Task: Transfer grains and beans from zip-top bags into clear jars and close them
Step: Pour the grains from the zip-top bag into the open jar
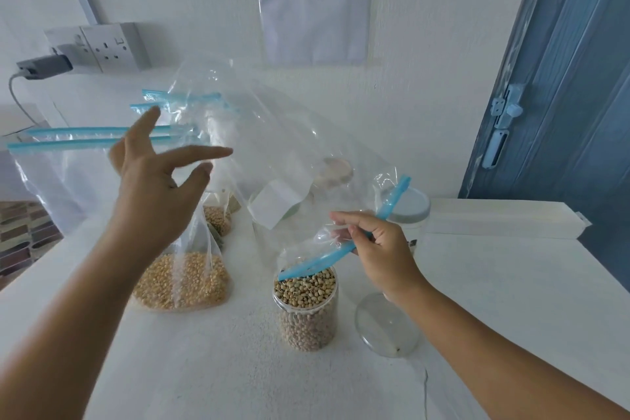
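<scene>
Head view. An empty zip-top bag (272,133) is held upside down above an open clear jar (305,310), with its blue zip strip (344,249) lying at the jar mouth. The jar stands on the white countertop (238,368) and is filled to the rim with black-eyed beans (305,286). The zip strip is pinched by the right hand (378,249), thumb and fingers curled around it just beside and above the jar. The left hand (160,187) is raised beside the upper part of the bag with fingers spread and loosely extended; nothing is grasped by it, and contact with the plastic cannot be confirmed.

A clear lid (387,326) is laid flat on the countertop just right of the jar. A second jar with a white lid (407,211) stands behind the right hand. A bag of yellow grain (180,280) rests on the countertop left of the jar, and a smaller bag of grain (218,218) lies behind it. Further bags with blue strips (85,136) are stacked at the left. A wall socket (102,48), a printed sheet (313,0) and a blue door (562,78) are visible behind.
</scene>
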